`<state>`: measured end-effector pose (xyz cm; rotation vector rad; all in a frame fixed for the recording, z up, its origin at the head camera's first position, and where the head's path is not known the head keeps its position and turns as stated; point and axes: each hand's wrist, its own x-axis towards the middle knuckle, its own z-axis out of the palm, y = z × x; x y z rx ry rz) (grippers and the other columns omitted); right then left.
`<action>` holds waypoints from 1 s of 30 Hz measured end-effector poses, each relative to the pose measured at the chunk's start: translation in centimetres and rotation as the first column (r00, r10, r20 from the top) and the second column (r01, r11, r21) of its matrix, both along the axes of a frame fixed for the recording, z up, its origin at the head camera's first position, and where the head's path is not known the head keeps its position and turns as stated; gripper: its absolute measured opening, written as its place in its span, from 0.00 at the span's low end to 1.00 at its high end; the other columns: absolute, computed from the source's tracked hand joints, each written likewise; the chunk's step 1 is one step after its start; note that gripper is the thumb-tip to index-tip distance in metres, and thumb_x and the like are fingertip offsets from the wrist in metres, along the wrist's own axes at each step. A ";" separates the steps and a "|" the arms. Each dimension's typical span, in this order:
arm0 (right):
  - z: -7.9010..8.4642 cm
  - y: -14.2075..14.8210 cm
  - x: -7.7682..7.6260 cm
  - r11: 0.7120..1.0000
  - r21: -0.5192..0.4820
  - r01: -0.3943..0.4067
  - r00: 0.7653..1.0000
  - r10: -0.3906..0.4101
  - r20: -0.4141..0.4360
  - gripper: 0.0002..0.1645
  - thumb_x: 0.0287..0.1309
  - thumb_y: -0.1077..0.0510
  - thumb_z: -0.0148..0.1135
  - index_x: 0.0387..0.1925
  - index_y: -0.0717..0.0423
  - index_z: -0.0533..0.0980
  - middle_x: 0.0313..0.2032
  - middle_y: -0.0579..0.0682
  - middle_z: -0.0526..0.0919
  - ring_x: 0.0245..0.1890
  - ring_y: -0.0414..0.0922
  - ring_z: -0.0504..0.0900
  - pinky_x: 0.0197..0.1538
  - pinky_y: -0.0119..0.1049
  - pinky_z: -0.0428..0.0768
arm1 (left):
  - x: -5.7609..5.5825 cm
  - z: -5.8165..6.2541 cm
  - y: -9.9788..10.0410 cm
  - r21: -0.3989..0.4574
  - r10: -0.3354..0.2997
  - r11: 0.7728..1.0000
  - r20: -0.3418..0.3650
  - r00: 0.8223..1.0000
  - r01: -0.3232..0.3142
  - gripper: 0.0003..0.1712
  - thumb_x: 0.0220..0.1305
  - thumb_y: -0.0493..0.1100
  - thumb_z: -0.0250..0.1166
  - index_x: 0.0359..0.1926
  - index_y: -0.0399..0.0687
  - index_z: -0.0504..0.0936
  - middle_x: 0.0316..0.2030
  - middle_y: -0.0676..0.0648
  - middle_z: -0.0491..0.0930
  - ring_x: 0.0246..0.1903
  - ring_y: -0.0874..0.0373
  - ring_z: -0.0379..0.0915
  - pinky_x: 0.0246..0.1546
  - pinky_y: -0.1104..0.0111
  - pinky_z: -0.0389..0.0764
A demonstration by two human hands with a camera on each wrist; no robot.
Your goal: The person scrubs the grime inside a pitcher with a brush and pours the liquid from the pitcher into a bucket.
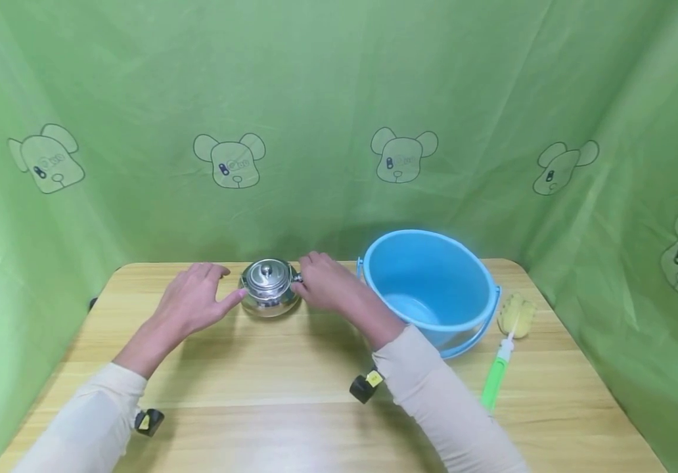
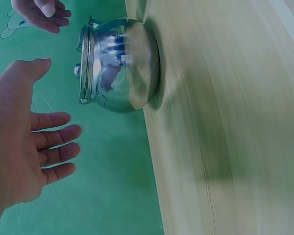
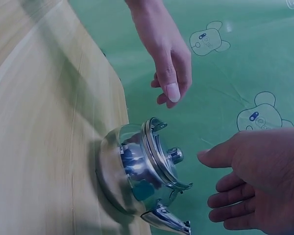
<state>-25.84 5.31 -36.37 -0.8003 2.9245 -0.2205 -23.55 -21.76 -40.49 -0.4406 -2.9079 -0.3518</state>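
Note:
A small shiny metal teapot (image 1: 269,297) stands upright near the back edge of the table, its domed lid (image 1: 267,274) on and topped by a knob (image 3: 175,155). Its spout (image 3: 165,219) points towards the right-hand side. On the pot's left is my left hand (image 1: 194,297), fingers spread and thumb extended; the left wrist view shows a gap between them. My right hand (image 1: 328,282) is at the spout side, overlapping the spout tip in the head view. In the right wrist view that hand is apart from the pot, fingers loosely bent around nothing.
A light blue bucket (image 1: 428,282) stands right of the teapot, tilted handle (image 1: 475,343) hanging at its front, close beside my right forearm. Further right lies a brush with a yellowish head (image 1: 516,315) and green handle (image 1: 495,381). Green curtain (image 1: 315,217) encloses the wooden table (image 1: 268,394).

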 end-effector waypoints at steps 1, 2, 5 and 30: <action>-0.1 0.0 -0.1 1.000 -0.002 0.001 1.000 -0.001 0.002 0.37 0.74 0.44 0.56 0.69 0.69 0.68 0.65 0.65 0.76 0.68 0.58 0.75 0.73 0.49 0.73 | 0.0 0.0 0.1 0.001 0.001 1.000 0.003 1.000 -0.001 0.44 0.69 0.70 0.58 0.63 0.33 0.77 0.60 0.30 0.80 0.61 0.33 0.76 0.58 0.41 0.78; -0.2 -0.1 -0.1 1.000 -0.004 0.002 1.000 -0.002 0.002 0.37 0.74 0.44 0.56 0.69 0.69 0.68 0.66 0.65 0.76 0.68 0.58 0.75 0.74 0.49 0.72 | -0.1 -0.1 0.1 0.001 0.001 1.000 0.008 1.000 -0.001 0.44 0.69 0.70 0.58 0.63 0.33 0.77 0.60 0.30 0.80 0.62 0.33 0.75 0.59 0.41 0.78; -0.4 -0.1 -0.3 1.000 -0.007 0.007 1.000 -0.007 0.006 0.37 0.74 0.44 0.56 0.69 0.70 0.68 0.66 0.66 0.75 0.69 0.59 0.74 0.74 0.50 0.72 | -0.2 -0.1 0.3 0.004 0.000 1.000 0.017 1.000 0.000 0.44 0.69 0.70 0.57 0.63 0.34 0.76 0.61 0.30 0.79 0.62 0.33 0.75 0.60 0.41 0.77; -2.2 -1.8 -1.7 0.997 -0.083 -0.003 1.000 0.003 0.000 0.27 0.75 0.51 0.55 0.62 0.70 0.74 0.58 0.62 0.80 0.59 0.54 0.80 0.67 0.46 0.79 | -1.1 -1.1 1.2 0.040 -0.003 0.999 0.056 0.998 0.001 0.42 0.71 0.68 0.56 0.62 0.33 0.77 0.59 0.30 0.81 0.60 0.34 0.77 0.59 0.42 0.78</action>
